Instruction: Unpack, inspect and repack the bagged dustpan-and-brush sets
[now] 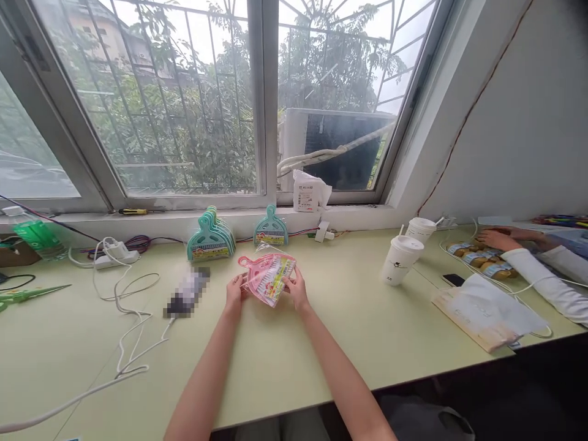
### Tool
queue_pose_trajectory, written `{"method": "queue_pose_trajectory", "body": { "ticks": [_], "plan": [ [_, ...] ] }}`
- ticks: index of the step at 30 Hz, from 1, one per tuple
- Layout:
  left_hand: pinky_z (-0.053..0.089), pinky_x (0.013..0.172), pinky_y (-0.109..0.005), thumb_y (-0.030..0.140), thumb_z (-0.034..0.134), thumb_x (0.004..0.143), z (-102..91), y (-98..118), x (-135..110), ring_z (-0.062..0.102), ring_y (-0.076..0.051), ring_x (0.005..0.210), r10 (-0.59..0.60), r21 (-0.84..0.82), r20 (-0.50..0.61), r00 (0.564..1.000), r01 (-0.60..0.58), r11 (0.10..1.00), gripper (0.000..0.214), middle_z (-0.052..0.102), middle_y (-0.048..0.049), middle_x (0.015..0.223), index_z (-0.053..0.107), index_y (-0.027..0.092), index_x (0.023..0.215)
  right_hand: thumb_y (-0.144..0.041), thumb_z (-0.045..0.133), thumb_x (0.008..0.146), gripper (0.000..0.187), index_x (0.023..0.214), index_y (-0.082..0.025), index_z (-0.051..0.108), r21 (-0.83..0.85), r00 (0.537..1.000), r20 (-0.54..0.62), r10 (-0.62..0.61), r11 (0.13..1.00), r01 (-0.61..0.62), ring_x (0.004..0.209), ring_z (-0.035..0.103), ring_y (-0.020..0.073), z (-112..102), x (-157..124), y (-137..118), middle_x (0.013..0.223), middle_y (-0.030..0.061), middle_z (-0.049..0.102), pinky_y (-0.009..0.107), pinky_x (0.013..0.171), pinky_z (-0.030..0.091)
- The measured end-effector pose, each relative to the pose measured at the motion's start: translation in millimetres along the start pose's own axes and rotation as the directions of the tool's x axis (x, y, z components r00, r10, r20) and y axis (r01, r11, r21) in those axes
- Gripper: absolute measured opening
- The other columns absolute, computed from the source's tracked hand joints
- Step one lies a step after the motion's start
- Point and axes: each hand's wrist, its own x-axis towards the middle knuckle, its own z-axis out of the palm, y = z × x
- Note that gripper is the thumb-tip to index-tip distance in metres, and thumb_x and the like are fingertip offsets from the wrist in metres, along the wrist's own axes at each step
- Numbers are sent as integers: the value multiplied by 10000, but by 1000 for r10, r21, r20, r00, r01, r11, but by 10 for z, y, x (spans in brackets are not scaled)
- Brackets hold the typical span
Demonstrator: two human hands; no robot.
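Between my two hands is a pink mini dustpan and brush set (266, 274) in clear plastic wrapping, with a colourful label on its right part. My left hand (235, 292) grips its left edge near the handle. On the other side, my right hand (296, 289) has its thumb over the label and its fingers behind. The set is tilted, its handle pointing to the upper left. Behind it a single turquoise dustpan set (271, 229) stands against the wall under the window. To its left, a row of several turquoise dustpan sets (210, 237) stands close together.
Left lie a phone (187, 293) on a white cable, a power strip (116, 258), green scissors (32, 295) and a bottle (37, 236). Right stand two white cups (400, 260) and a paper bag (487, 312). A co-worker's hands (500, 237) rest by brown bundles (482, 260) at far right.
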Motion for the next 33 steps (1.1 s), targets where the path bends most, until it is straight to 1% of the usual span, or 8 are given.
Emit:
{"method": "queue_pose_trajectory", "body": {
  "ticks": [5, 12, 17, 22, 24, 26, 30, 33],
  "plan": [
    [540, 622, -266, 205, 574, 822, -17, 88, -18, 681, -148, 668, 52, -29, -159, 986, -57, 998, 145, 721, -109, 854, 654, 113, 900, -303, 728, 693, 792, 1393, -180, 379, -44, 1000, 27, 16, 999, -15, 784, 707, 210, -72, 12, -99, 882, 54, 740, 363, 705, 592],
    [526, 612, -227, 508, 602, 808, -192, 285, -19, 697, -183, 875, 254, 155, -163, 953, -229, 961, 546, 646, -143, 1194, 503, 205, 1251, -316, 729, 706, 738, 1356, -170, 412, -36, 999, 45, 5, 999, -3, 793, 711, 209, -204, 43, -210, 911, 66, 745, 365, 726, 588],
    [508, 564, -234, 453, 736, 700, -269, 302, -22, 707, -192, 684, 66, 126, 106, 992, -79, 989, 576, 703, -144, 999, 588, 141, 1161, -327, 756, 686, 781, 1367, -170, 407, -75, 991, 129, 46, 996, -36, 786, 717, 219, -294, 68, -234, 909, 75, 750, 357, 705, 588],
    [470, 542, -203, 330, 709, 732, -399, 332, 44, 682, -151, 620, 223, 125, -107, 969, -210, 970, 405, 714, -110, 878, 622, 121, 1067, -275, 755, 670, 759, 1348, -149, 438, -29, 1000, -1, 24, 999, -24, 743, 709, 207, -458, 120, -253, 862, 67, 748, 346, 684, 585],
    [486, 572, -229, 323, 637, 796, -478, 371, 65, 679, -154, 643, 333, 176, -345, 878, -288, 941, 363, 702, -115, 907, 584, 119, 1091, -247, 743, 666, 734, 1333, -156, 449, 17, 995, -98, -9, 1000, 10, 740, 703, 195, -534, 151, -252, 871, 56, 742, 335, 684, 587],
    [518, 676, -285, 316, 591, 834, -547, 420, 51, 683, -180, 765, 469, 299, -545, 695, -362, 883, 360, 678, -139, 988, 535, 117, 1129, -226, 732, 660, 693, 1301, -167, 476, 59, 980, -198, -31, 997, 43, 750, 700, 184, -598, 179, -239, 894, 45, 732, 322, 693, 589],
    [338, 1066, -436, 377, 628, 816, -540, 505, -98, 473, -262, 1249, 753, 657, -574, 323, -368, 658, 481, 510, -208, 1295, 481, 114, 1191, -206, 713, 655, 607, 1232, -189, 526, 83, 942, -335, -36, 994, 67, 807, 696, 174, -669, 214, -190, 955, 35, 714, 301, 716, 591],
    [118, 1154, -496, 465, 628, 804, -340, 475, -238, 191, -294, 1422, 847, 769, -438, 302, -362, 527, 575, 286, -198, 1487, 468, 143, 1253, -191, 701, 648, 576, 1200, -192, 533, 99, 939, -344, -8, 994, 44, 823, 695, 173, -650, 215, -142, 969, 35, 712, 292, 712, 590]
  ]
}}
